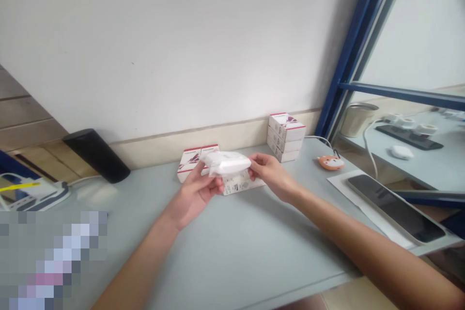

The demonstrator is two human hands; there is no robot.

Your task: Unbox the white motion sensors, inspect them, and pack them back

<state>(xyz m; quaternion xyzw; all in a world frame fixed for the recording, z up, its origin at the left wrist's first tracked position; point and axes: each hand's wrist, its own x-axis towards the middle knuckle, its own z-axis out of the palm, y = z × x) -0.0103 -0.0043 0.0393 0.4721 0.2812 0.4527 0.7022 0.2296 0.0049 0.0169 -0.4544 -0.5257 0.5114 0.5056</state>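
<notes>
A white plastic-wrapped packet (227, 162) is held above the table between both hands. My left hand (196, 189) grips its left end, thumb and fingers closed on it. At the right end, my right hand (269, 172) pinches the packet between thumb and fingertips. What is inside the wrapping cannot be made out. Below and behind the packet lies a small white printed box (245, 184), partly covered by it. Another white box with a red edge (187, 162) sits behind my left hand. A stack of similar boxes (286, 138) stands behind my right hand, near the wall.
On the grey table (232, 261), a black cylinder (97, 156) leans at the left by a white-and-grey device (39, 193). At the right are an orange animal-faced case (330, 162) and a phone (395, 208) on white paper. A blue-framed mirror (399, 94) borders the right side.
</notes>
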